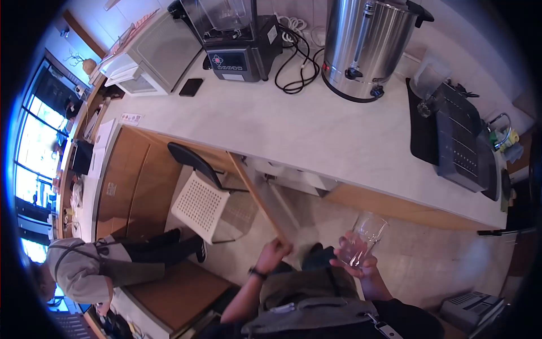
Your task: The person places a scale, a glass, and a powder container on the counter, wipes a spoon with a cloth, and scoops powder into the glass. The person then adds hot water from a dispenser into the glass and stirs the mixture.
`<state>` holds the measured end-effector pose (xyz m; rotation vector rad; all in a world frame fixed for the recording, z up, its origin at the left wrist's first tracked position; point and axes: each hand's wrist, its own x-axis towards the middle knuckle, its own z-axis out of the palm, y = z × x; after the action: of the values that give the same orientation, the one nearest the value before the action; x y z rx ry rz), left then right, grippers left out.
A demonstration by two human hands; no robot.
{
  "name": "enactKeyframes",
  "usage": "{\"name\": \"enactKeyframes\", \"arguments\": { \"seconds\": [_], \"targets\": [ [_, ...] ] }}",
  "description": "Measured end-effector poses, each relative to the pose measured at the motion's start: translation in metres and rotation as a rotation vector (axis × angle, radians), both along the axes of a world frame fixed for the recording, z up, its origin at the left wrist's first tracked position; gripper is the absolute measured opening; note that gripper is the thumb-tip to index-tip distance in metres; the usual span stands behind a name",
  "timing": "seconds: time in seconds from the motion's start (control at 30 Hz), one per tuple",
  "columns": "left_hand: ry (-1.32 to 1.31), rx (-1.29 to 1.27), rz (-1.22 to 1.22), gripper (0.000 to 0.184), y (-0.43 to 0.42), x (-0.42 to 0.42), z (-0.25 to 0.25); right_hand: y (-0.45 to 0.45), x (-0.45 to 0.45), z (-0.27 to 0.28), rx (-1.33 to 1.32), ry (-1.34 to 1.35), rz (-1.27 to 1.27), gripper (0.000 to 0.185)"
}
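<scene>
My right hand (357, 259) is wrapped round a clear drinking glass (371, 227), which tilts a little with its rim pointing away from me. My left hand (273, 255) is closed on the outer edge of a wooden cabinet door (255, 195). That door stands swung out from under the white counter (271, 121). Behind it, part of the cabinet's inside shows, with pale items I cannot make out. A dark band circles my left wrist, and a dark apron covers my front.
A blender (234, 62), a steel urn (364, 51), a phone (191, 87) and a white microwave (149, 56) stand on the counter. At its right end sits a dark drying rack (460, 138). A perforated chair (200, 203) is left of the door; another person (84, 271) bends at lower left.
</scene>
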<state>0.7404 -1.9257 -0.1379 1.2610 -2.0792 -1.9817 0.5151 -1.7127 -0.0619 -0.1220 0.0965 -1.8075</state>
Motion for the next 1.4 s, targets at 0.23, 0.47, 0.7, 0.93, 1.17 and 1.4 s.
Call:
{"name": "enactKeyframes", "arguments": {
  "seconds": [0.23,0.47,0.7,0.93,1.17,1.4],
  "targets": [
    [0.362,0.638,0.456,0.029,0.011,-0.219,-0.039,0.036,-0.035,0.071,0.294,0.373,-0.24,0.091],
    [0.397,0.637,0.238,0.034,-0.003,-0.275,-0.101,0.039,-0.04,0.098,0.536,0.637,-0.452,0.096],
    [0.252,0.761,-0.042,0.033,-0.071,-0.227,-0.004,-0.029,-0.04,0.094,0.628,0.689,-0.463,0.103],
    [0.525,-0.564,0.369,0.02,-0.463,-0.139,0.04,-0.154,-0.026,0.104,0.707,0.723,-0.527,0.105],
    [-0.277,-1.054,0.381,0.121,-0.691,-0.147,0.057,-0.236,-0.008,0.12,0.866,0.806,-0.507,0.103],
    [-0.185,-0.93,0.28,0.123,-0.584,-0.135,0.076,-0.248,0.0,0.115,0.98,0.813,-0.558,0.097]
  ]
}}
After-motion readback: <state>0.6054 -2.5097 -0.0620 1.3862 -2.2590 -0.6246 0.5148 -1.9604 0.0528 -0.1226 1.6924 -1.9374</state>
